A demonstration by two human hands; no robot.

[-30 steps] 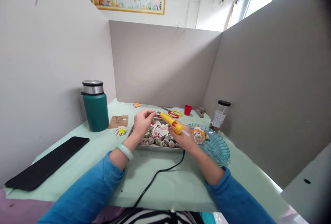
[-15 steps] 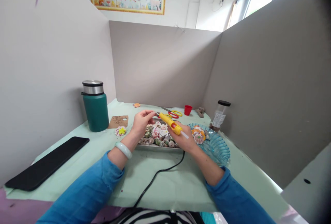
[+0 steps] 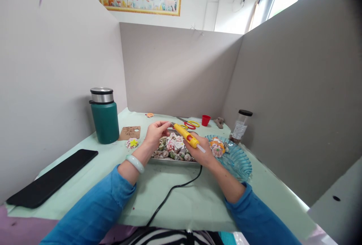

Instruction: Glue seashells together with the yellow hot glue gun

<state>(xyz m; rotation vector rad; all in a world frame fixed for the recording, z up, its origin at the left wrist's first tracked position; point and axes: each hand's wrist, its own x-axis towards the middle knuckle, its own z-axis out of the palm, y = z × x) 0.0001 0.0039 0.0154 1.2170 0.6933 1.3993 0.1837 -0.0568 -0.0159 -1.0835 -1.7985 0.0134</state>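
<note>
My right hand [image 3: 203, 152] is wrapped round a yellow hot glue gun [image 3: 185, 135], with a clear glue stick poking out of its back end. The gun's tip meets the fingertips of my left hand [image 3: 156, 133], which are pinched together. Whatever is between those fingertips is too small to make out. Under both hands lies a metal tray [image 3: 172, 162] of shells [image 3: 171, 147], partly covered by my hands and the gun. A black cord [image 3: 175, 187] trails over the cloth towards me.
On the right are a blue scalloped plate [image 3: 240, 162] with shell flowers and a black-lidded jar [image 3: 240, 126]. Scissors [image 3: 190, 124] and a red cup [image 3: 206, 120] sit behind the tray. Leftward stand a green bottle [image 3: 104, 120], brown card [image 3: 129, 133], shell flower [image 3: 131, 143] and black slab [image 3: 53, 177].
Almost nothing differs. The glue gun and the fingertips at its tip have shifted very slightly to the left.
</note>
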